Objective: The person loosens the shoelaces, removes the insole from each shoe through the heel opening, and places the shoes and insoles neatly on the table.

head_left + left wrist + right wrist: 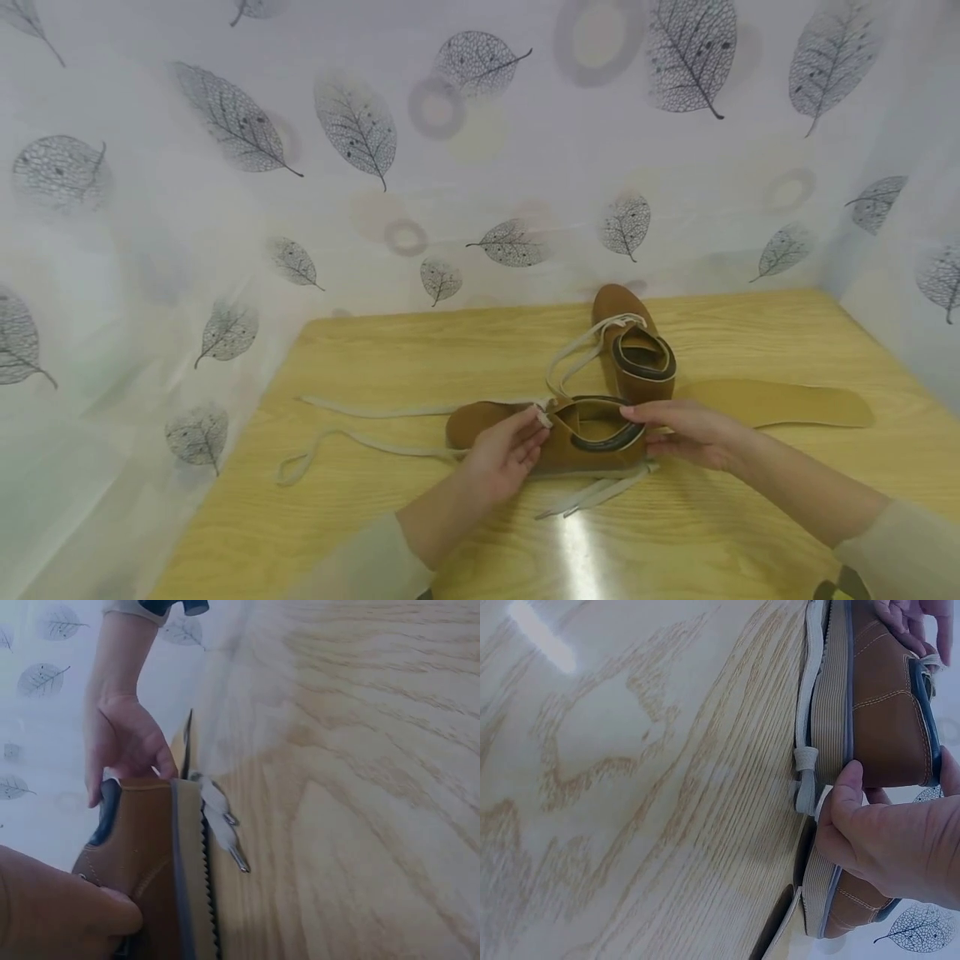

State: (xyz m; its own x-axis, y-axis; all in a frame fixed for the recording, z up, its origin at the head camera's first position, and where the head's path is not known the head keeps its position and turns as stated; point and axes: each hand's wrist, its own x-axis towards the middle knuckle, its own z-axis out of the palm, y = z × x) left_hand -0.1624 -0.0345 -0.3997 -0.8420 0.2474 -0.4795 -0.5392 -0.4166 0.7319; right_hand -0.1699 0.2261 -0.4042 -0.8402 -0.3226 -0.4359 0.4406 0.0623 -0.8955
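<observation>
A brown lace-up shoe (577, 460) with a dark collar lies on the wooden table, toe to the left. My left hand (504, 454) holds it at the lacing, fingertips right by the pale lace near the tongue. At the heel, my right hand (693, 433) grips the shoe, with one finger reaching the collar's edge. The right wrist view shows the right thumb (847, 791) against the heel just above the ribbed sole (832, 712). Two long loose lace ends (367, 451) trail left from the shoe.
A matching second shoe (647, 387) stands behind, toe away, its lace (570, 354) hanging loose. To the right lies a flat tan insole (795, 403). A bundled pale lace (600, 493) lies along the near side of the shoe. Leaf-patterned curtain (450, 167) borders the table.
</observation>
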